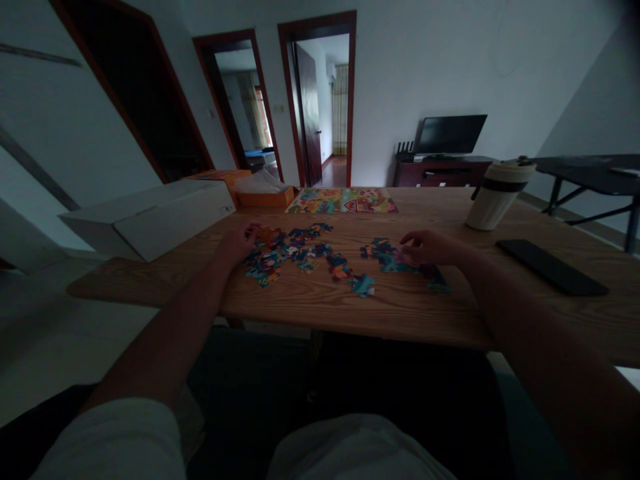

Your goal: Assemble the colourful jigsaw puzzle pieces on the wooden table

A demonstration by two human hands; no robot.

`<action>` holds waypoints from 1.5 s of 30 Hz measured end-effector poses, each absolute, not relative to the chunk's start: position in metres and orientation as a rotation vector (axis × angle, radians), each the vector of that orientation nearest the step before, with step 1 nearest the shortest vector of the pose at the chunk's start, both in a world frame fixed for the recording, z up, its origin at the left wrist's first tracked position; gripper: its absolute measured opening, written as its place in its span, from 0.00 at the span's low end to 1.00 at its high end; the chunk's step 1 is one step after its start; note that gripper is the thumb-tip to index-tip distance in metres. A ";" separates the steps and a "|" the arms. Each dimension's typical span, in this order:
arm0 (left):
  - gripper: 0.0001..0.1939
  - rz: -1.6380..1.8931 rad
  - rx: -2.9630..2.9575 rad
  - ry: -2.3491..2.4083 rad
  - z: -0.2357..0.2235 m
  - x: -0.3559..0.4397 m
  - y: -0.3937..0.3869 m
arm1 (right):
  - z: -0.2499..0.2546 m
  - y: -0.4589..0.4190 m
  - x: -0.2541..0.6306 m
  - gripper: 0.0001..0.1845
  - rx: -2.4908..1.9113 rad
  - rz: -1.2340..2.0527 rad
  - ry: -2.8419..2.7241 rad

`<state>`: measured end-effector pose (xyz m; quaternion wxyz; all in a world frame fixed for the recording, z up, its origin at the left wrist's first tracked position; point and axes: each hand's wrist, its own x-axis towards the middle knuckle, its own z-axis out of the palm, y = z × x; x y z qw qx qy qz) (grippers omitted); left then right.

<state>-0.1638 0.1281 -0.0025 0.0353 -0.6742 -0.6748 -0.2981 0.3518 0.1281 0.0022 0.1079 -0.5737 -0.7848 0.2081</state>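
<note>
Several loose colourful jigsaw pieces (300,253) lie scattered on the wooden table (320,300). My left hand (240,240) rests on the left end of the scatter, fingers curled over pieces there. My right hand (425,248) sits on a partly joined cluster of pieces (387,257), fingers pinched on a small piece I can barely make out in the dim light. Two finished puzzle boards (343,200) lie flat at the far side of the table.
A long white box (155,217) and an orange tissue box (263,193) stand at the left rear. A white tumbler with a dark band (495,197) stands at the right, a black phone (550,267) beside it. A TV on a cabinet (445,153) is behind.
</note>
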 end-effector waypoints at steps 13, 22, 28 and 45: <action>0.15 -0.848 -2.187 -2.052 -0.002 -0.160 0.120 | 0.003 0.143 0.378 0.15 -1.890 0.281 -2.126; 0.18 -0.779 -2.281 -2.044 -0.001 -0.158 0.118 | -0.002 0.147 0.379 0.15 -1.857 0.322 -2.183; 0.17 -0.780 -2.279 -2.065 0.000 -0.157 0.116 | -0.005 0.149 0.380 0.15 -1.833 0.342 -2.196; 0.14 -0.813 -2.290 -2.048 -0.004 -0.162 0.121 | -0.007 0.150 0.379 0.13 -1.797 0.438 -2.245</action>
